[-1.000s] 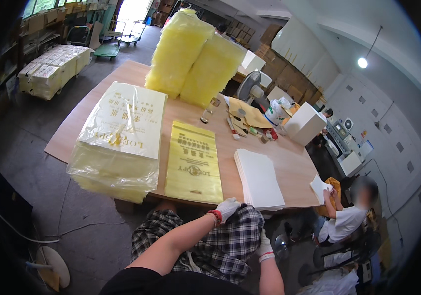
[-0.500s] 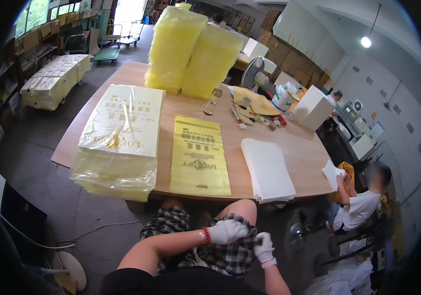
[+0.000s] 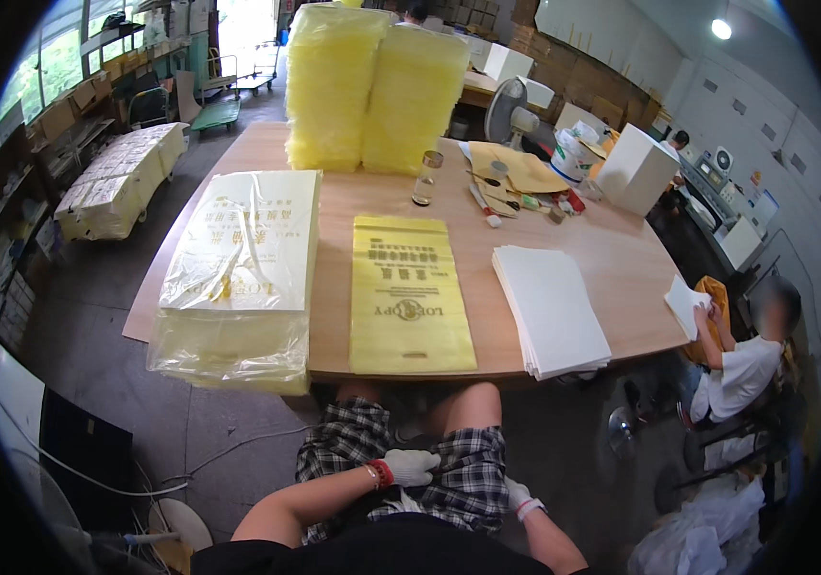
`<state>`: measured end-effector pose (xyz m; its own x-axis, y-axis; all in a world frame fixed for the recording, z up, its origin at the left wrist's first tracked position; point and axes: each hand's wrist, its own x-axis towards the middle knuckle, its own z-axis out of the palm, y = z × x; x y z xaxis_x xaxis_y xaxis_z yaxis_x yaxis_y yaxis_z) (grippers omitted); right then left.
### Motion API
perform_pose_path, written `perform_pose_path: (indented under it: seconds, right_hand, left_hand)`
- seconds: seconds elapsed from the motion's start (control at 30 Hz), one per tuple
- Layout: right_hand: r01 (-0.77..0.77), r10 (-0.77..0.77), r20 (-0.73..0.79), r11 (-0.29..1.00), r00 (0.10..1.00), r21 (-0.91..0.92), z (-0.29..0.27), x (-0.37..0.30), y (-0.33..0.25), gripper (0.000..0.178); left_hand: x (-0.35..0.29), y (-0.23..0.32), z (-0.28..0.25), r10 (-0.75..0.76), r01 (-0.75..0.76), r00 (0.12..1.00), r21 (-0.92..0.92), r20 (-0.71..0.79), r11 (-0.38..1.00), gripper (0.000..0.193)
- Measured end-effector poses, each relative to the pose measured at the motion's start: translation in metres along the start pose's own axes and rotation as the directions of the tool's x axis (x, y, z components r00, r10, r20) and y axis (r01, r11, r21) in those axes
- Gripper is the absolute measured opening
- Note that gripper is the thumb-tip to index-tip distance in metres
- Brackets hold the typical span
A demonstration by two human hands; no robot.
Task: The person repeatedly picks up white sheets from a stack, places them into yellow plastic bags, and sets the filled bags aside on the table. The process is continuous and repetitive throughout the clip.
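Gloves on two hands point(image 3: 412, 467) point(image 3: 520, 496), grip unclear; one yellow bag point(image 3: 406, 295), two stacks point(image 3: 374, 88)

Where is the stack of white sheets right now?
In the head view, the stack of white sheets lies on the wooden table's near right edge, just right of the flat yellow bag.
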<state>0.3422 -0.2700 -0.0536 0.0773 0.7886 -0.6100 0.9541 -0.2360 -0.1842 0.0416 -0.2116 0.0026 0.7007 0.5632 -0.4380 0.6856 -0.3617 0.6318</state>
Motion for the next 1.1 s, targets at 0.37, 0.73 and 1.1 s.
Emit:
perform_pose_path:
  seconds: [0.37,0.73,1.1]
  right_hand:
    - [0.297,-0.135,-0.446,0.901,0.885,0.317,-0.078,0.023,-0.047,0.029]
    - [0.202,-0.309,-0.171,0.07,0.935,0.977,-0.13,0.119,-0.233,0.038]
    - [0.715,-0.354,-0.913,0.691,0.204,-0.109,-0.164,0.107,-0.233,0.037]
  left_hand:
    - [0.094,-0.086,-0.132,-0.14,0.376,0.564,0.102,-0.814,0.921,0.021]
    - [0.093,-0.107,-0.182,-0.053,0.007,0.77,-0.075,-0.636,0.997,0.015]
    - [0.079,-0.101,-0.241,-0.521,-0.268,0.643,-0.802,-0.561,0.533,0.013]
